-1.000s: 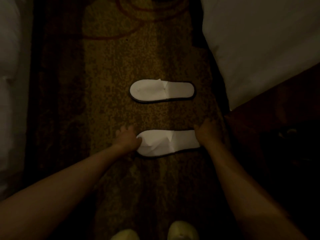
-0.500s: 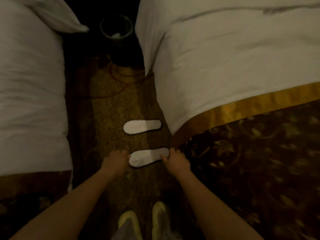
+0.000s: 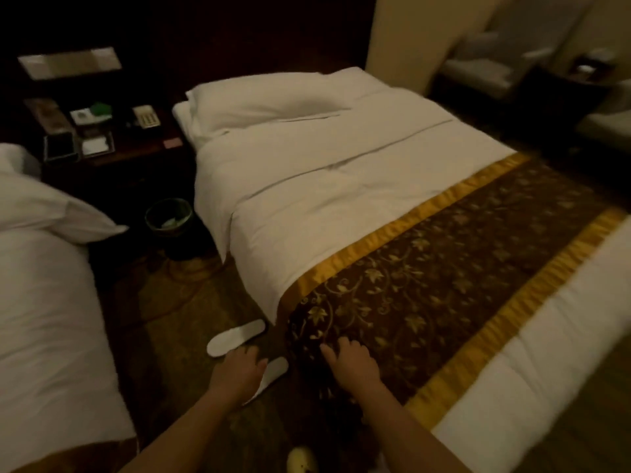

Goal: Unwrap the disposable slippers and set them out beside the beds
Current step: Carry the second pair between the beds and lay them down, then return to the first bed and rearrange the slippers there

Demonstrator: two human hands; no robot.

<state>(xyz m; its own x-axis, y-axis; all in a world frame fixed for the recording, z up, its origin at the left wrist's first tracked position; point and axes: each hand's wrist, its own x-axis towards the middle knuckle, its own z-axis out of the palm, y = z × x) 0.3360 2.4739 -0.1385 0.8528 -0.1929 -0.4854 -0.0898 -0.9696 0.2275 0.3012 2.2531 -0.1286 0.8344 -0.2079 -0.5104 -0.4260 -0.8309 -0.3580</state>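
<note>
Two white disposable slippers lie on the patterned carpet in the aisle between two beds, close to the right bed's edge. The far slipper (image 3: 235, 337) is fully in sight. The near slipper (image 3: 274, 369) is partly covered by my left hand (image 3: 237, 372), which hovers over it with fingers spread and holds nothing. My right hand (image 3: 353, 365) is open and rests on the brown and gold bed runner (image 3: 444, 278) of the right bed (image 3: 324, 186).
The left bed (image 3: 44, 302) borders the aisle. A dark waste bin (image 3: 169, 216) stands at the aisle's far end below a nightstand (image 3: 102, 138) holding a phone and small items. My shoe (image 3: 302, 460) shows at the bottom. Armchairs stand at the back right.
Both hands have let go of the near slipper. The view has risen and swung right; my right hand has moved up onto the bed runner and my left lifted above the slipper.
</note>
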